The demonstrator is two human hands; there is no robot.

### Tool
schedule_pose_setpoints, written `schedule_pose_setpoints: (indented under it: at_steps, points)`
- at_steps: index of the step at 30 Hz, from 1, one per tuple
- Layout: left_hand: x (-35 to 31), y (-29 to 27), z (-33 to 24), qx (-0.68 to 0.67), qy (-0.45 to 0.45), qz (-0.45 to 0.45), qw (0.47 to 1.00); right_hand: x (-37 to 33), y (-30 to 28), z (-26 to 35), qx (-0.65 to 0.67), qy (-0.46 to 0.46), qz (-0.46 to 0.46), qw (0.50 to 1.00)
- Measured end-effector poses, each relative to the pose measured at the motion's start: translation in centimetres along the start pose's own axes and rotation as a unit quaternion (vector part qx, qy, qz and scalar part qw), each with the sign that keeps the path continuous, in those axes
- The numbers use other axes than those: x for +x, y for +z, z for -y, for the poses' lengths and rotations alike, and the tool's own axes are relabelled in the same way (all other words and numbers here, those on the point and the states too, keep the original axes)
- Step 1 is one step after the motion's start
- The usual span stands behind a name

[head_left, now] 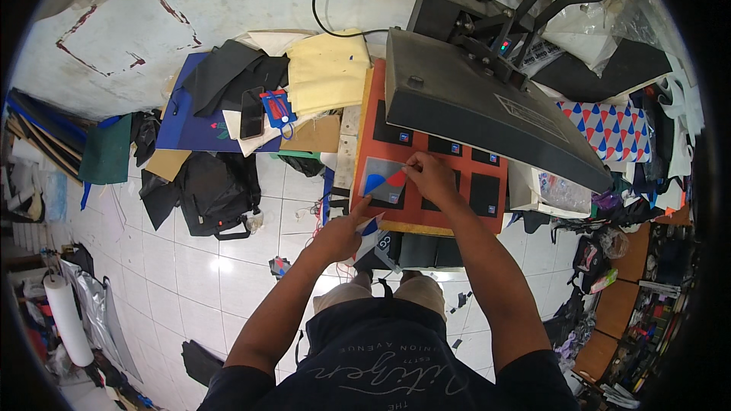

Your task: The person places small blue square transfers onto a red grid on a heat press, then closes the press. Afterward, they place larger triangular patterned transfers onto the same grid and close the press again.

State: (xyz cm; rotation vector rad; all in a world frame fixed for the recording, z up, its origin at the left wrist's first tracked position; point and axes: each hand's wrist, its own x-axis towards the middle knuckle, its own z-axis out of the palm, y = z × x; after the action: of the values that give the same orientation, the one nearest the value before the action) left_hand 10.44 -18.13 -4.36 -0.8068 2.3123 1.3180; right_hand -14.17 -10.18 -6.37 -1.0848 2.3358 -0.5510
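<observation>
The press (487, 99) stands with its heavy dark lid raised and swung over the right part of an orange pad (413, 209). The right hand (435, 181) reaches across, its grip apparently pinching the right edge of a thin sheet with blue and red shapes (375, 182). The left hand (339, 239) points a finger at the sheet's lower-left corner; whether its grip holds anything cannot be told. The sheet lies at the pad's left, over the nearest left black piece (392, 200). Black pieces lie in two rows; the uncovered ones each carry a small emblem (403, 137). The work looks partway along: the sheet is not yet lying free of the fingers.
</observation>
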Motion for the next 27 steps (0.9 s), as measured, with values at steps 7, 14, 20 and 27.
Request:
schedule_pose_setpoints:
  at_steps: [7, 14, 20, 27]
  points:
    - [-0.1, 0.0, -0.2, 0.020, 0.000, -0.010, 1.000, -0.3, -0.8, 0.8, -0.021, 0.034, 0.002, 0.999]
    - [-0.1, 0.1, -0.1, 0.016, -0.006, -0.013, 1.000, -0.3, -1.3, -0.1, -0.012, -0.019, -0.081, 0.996]
    - [-0.4, -0.2, -0.6, 0.020, -0.012, -0.009, 1.000, -2.3, -0.5, -0.7, -0.096, -0.176, -0.100, 0.975]
    - [-0.3, 0.4, -0.3, 0.011, -0.001, -0.031, 0.999, -3.6, 0.6, -1.4, -0.158, -0.231, -0.148, 0.949]
